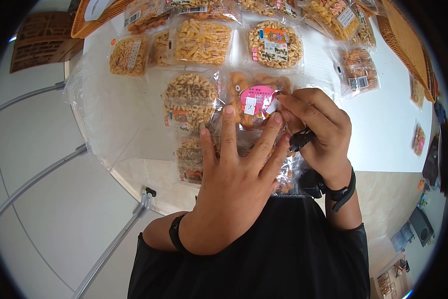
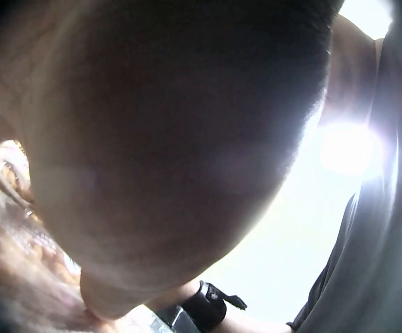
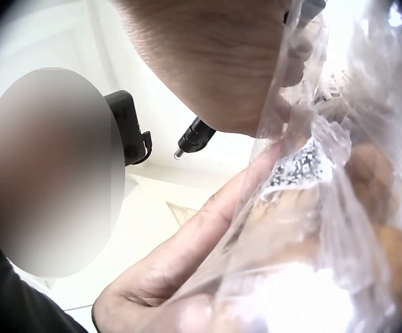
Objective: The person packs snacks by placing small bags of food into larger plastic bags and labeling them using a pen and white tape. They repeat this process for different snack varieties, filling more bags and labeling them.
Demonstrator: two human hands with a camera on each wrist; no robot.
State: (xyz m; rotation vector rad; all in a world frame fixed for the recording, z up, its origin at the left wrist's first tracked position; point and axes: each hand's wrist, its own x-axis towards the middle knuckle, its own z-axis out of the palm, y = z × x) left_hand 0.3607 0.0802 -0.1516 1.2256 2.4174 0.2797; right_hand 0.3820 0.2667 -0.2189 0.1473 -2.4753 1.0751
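Note:
My left hand (image 1: 234, 184) lies with fingers spread straight on clear plastic snack packs in the head view. Its fingertips touch a pack of brown twisted snacks (image 1: 239, 82) with a round pink label (image 1: 258, 92). A white sticker (image 1: 250, 105) with a handwritten mark sits on that label. My right hand (image 1: 323, 129) has curled fingers at the pack's right side, fingertips at a second white slip (image 1: 272, 106). A black pen (image 1: 302, 140) is held within the right hand; its metal tip shows in the right wrist view. The left wrist view is mostly filled by the left hand.
Packs of round nut cakes (image 1: 191, 94) and yellow stick snacks (image 1: 204, 42) lie around the hands on a white table (image 1: 383, 144). Wicker baskets (image 1: 408, 50) stand at the table's far corners. A brown snack pack (image 1: 359, 70) lies to the right.

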